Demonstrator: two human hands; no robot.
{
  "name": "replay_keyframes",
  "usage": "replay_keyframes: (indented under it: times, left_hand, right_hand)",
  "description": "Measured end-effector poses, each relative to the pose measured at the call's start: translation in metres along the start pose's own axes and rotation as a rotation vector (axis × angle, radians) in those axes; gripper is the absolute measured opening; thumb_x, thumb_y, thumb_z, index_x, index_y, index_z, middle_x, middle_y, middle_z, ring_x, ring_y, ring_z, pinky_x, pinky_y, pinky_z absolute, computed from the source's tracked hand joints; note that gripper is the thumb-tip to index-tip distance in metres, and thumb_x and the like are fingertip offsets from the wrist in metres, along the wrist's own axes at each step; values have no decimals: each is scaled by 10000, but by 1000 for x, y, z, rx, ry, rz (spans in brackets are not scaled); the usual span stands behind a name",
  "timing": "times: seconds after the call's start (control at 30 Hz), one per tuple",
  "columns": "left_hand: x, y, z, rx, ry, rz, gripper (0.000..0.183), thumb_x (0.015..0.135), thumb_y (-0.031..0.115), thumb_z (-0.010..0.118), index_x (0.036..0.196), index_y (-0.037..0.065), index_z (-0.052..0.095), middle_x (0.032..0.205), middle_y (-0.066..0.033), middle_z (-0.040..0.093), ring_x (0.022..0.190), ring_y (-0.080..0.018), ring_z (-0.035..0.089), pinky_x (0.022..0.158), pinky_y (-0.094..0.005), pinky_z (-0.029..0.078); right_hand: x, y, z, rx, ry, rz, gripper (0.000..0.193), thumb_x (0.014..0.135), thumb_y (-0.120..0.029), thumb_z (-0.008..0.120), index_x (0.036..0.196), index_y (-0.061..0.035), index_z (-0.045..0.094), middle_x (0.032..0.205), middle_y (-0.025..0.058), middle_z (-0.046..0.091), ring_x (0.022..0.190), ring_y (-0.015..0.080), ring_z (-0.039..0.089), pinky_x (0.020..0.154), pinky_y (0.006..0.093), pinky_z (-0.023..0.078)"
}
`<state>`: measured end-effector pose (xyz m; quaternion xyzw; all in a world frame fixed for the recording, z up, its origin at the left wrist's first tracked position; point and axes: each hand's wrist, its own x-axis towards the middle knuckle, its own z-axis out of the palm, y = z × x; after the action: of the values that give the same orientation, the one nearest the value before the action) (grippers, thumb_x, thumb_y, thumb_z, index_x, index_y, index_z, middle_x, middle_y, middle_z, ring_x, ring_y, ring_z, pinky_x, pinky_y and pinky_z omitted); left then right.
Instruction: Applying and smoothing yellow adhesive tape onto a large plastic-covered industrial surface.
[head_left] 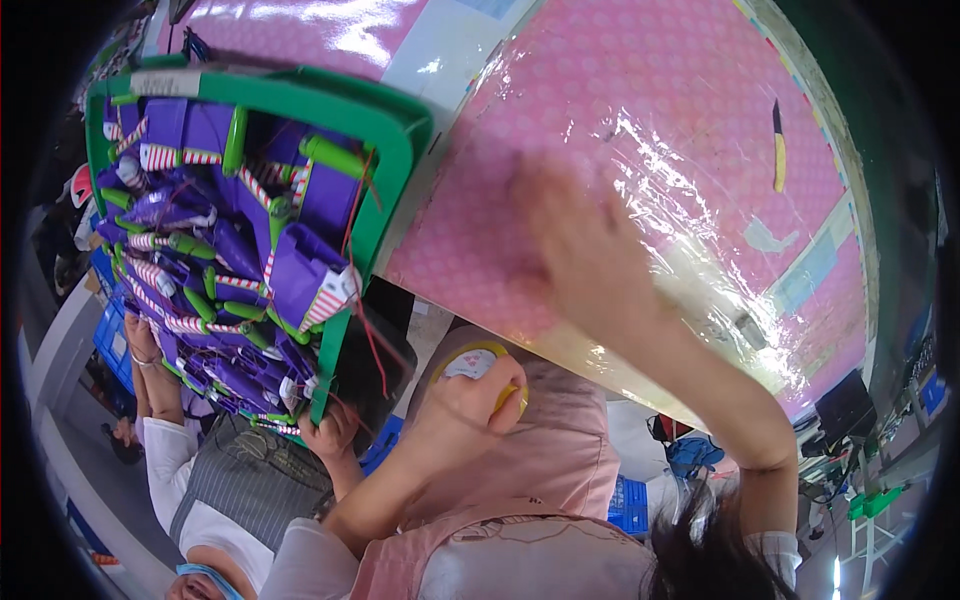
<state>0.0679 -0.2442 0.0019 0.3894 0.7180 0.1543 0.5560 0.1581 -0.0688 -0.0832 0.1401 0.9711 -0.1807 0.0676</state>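
In my left hand (pixel 465 405), held low in front of my lap, is a round yellow roll (pixel 440 366) with a white and pink label, which looks like tape. My fingers wrap round its edge. My right hand (pixel 580 245) is over the pink dotted tabletop (pixel 700 130), smeared by motion. I cannot make out its fingers or whether anything is in them. A dark blur lies on the surface beside it. Left of my hands, a green crate (pixel 395 125) holds several purple plastic parts (pixel 310 265) with bright green pieces, red-and-white striped strips and thin wires.
A co-worker's hand (pixel 330 430) grips the crate's near edge, and the other hand (pixel 140 338) is at its left side. A yellow-handled knife (pixel 779 160) lies at the table's far right. Clear glossy film covers the tabletop. A blue crate (pixel 628 505) stands below the table.
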Motion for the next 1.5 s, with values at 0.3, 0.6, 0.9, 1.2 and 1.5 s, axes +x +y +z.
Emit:
replay_keyframes:
  times: [0.3,0.6,0.9,1.2,1.5]
  left_hand:
    - [-9,-1,9,-21,45,-52,129,864,134,589,979,107,538,719,-153,640,655,-371,641,591,-458,499]
    - [-40,-8,35,-128,157,-124,141,864,122,586,981,68,529,735,-171,609,665,-380,624,592,-408,480]
    - [-56,-30,75,-191,202,-66,139,884,121,569,997,60,518,777,-172,609,702,-377,630,611,-396,481]
    - [-61,-21,73,-195,200,-97,137,884,131,581,998,89,519,791,-154,649,678,-376,637,608,-436,502]
    - [-69,-7,68,-198,178,-178,147,891,137,582,1006,78,513,750,-164,618,664,-380,632,571,-396,484]
  right_hand:
    - [-15,-33,8,298,136,-87,782,738,-425,674,1355,1,450,1475,141,364,1379,268,319,1118,465,232]
    - [-16,-21,21,-17,378,66,764,728,-490,658,1299,-2,514,1419,115,440,1343,259,364,1098,486,254]
    - [-53,-66,39,120,168,-132,778,712,-498,661,1309,-22,514,1424,106,433,1356,261,339,1106,485,245]
    - [-20,-34,29,48,349,82,777,737,-517,641,1317,-16,512,1443,94,419,1357,243,340,1123,478,214]
    - [-17,-22,28,-69,441,42,813,751,-574,596,1324,-6,500,1419,114,444,1354,245,345,1125,482,205]
